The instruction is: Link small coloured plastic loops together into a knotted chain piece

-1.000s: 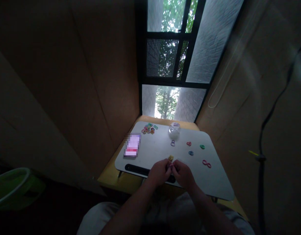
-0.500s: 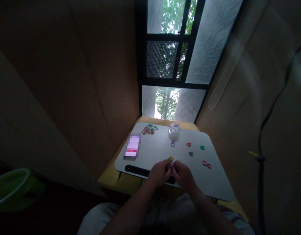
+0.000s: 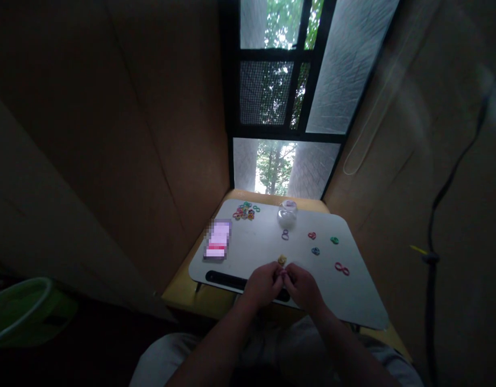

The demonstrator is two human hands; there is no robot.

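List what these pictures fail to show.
- Head view: whatever the left hand and right hand pinch between them is covered by the fingers.
- Pink card: its face is pixelated.
- Pile of coloured links: too small to count.

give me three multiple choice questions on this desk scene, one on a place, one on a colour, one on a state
1. Where is the pile of rings?
A. far left of the white board
B. near right corner
C. in the green tub

2. What colour is the ring farthest right in the far row?
A. green
B. white
C. black

3. How are the hands?
A. far apart
B. together, pinching something small
C. flat on the board

Answers: 1 A, the pile lies near the board far left edge. 2 A, it shows green. 3 B, left hand and right hand meet at the fingertips.
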